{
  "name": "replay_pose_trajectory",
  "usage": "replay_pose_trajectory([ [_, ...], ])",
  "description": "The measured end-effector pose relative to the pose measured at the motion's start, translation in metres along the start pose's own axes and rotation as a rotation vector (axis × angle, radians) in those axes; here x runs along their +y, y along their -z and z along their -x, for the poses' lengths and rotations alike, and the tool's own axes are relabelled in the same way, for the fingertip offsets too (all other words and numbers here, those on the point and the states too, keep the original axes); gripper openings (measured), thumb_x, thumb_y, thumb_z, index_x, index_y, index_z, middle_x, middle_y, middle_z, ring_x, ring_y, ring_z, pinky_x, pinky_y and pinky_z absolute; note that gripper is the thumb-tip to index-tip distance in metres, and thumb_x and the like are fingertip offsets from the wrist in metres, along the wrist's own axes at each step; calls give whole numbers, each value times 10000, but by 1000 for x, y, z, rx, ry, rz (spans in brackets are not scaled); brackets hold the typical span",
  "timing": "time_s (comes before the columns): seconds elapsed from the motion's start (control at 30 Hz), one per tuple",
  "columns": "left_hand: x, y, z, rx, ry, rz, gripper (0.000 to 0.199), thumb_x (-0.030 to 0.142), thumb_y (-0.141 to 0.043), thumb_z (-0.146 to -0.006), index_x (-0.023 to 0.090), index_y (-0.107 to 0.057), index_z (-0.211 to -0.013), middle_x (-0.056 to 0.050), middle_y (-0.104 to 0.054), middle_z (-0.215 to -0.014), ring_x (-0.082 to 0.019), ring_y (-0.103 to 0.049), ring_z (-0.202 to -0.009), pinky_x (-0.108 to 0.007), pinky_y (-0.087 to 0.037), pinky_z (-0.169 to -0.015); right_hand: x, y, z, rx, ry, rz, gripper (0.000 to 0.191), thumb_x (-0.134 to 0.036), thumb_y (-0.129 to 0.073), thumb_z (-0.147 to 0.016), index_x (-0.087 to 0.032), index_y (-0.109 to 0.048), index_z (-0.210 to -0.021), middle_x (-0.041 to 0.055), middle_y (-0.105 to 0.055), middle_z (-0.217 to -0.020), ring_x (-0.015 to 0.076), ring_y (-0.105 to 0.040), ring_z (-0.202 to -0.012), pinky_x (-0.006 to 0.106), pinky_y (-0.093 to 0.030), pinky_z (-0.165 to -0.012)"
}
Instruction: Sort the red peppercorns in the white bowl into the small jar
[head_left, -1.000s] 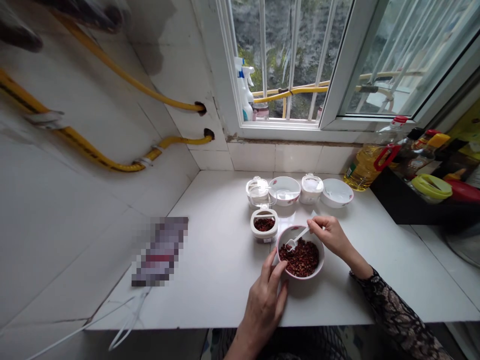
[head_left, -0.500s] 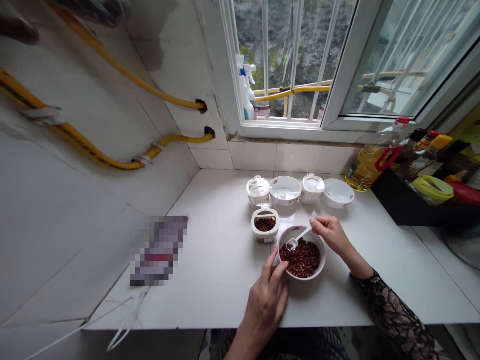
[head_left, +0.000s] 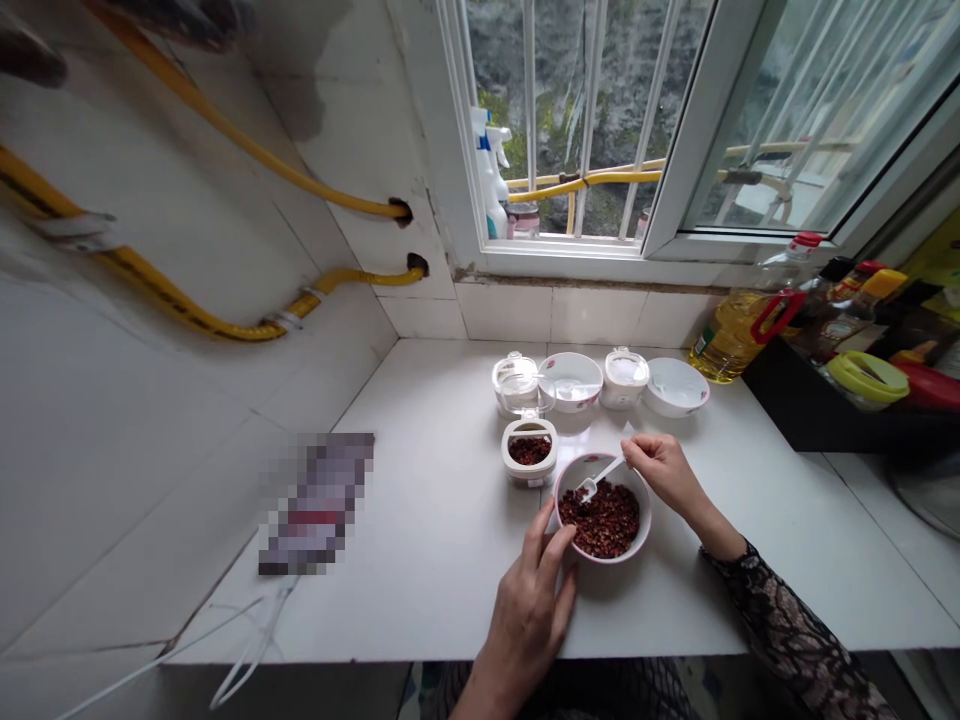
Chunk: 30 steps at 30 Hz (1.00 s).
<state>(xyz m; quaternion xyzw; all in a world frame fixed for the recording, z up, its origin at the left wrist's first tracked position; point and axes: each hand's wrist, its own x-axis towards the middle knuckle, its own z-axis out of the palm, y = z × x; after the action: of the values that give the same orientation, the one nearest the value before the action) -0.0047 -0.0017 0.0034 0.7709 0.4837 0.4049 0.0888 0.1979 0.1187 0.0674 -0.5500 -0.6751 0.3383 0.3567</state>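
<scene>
My right hand point(head_left: 664, 473) pinches the handle of a small white plastic spoon point(head_left: 607, 469). The spoon's scoop end dips into dark red dried bits that look like Sichuan peppercorns point(head_left: 611, 522). These fill the lower part of a white bowl point(head_left: 638, 484) with a pink rim. My left hand point(head_left: 532, 590) grips the near left side of this bowl, fingers on its rim and thumb low against the outside. Just behind the bowl, to the left, an opened seasoning jar point(head_left: 530, 477) holds more of the same red bits, its clear lid tipped back.
Along the back stand a second lidded jar point(head_left: 514, 373), a white bowl point(head_left: 571, 366), a jar of white grains point(head_left: 625, 377) and another white bowl point(head_left: 676, 388). An oil bottle point(head_left: 727, 335) and a black rack point(head_left: 791, 395) of bottles are at right. A blurred item point(head_left: 319, 505) lies left.
The spoon's scoop has sunk a little into the red bits, which now partly cover its end. Both hands stay in nearly the same place.
</scene>
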Motion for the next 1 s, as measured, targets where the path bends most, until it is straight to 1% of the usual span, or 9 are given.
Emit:
replay_pose_trajectory([
  [0.17,-1,-1,0,1,0,-1,378,103,-425,-938,179,-448,-1308,-188,-442,-1441,-255,-571,-1252,-322,-571,-912,1,3,0,-12,-6,-37,429,-489,-472,-797,-202,-388,-488,-37,-297,-491,91,-290,-485,247,-237,-478],
  [0.33,0,-1,0,7,-9,-20,387,90,-422,-934,172,-451,-1311,-185,-436,-1439,-250,-559,-1264,-302,-566,-914,2,3,1,30,11,0,425,-459,-472,-810,-204,-360,-490,-35,-297,-495,91,-301,-488,245,-242,-478],
  [0.47,-1,0,0,-3,-8,-28,377,91,-420,-938,167,-458,-1305,-184,-434,-1437,-248,-547,-1278,-298,-560,-923,3,3,2,30,16,6,420,-439,-472,-817,-201,-356,-491,-35,-297,-492,91,-306,-492,239,-245,-478],
  [0.7,-1,-1,1,2,-16,-25,368,100,-428,-943,163,-461,-1303,-183,-423,-1445,-237,-552,-1272,-285,-557,-924,7,5,-2,-7,-37,-101,424,-484,-490,-778,-207,-383,-474,-41,-304,-482,88,-295,-479,248,-248,-477],
  [0.93,-1,-2,1,4,-11,-12,387,91,-422,-933,175,-455,-1309,-176,-414,-1458,-249,-516,-1309,-310,-553,-940,7,2,-2,-14,-109,-238,486,-565,-568,-744,-203,-399,-468,-45,-334,-469,81,-274,-473,246,-230,-470],
  [1.0,-1,-3,1,4,-13,-6,395,84,-419,-929,171,-451,-1312,-180,-404,-1466,-249,-513,-1312,-310,-553,-941,4,0,-3,7,-124,-279,502,-601,-583,-744,-202,-422,-486,-45,-350,-472,81,-267,-466,248,-225,-462],
])
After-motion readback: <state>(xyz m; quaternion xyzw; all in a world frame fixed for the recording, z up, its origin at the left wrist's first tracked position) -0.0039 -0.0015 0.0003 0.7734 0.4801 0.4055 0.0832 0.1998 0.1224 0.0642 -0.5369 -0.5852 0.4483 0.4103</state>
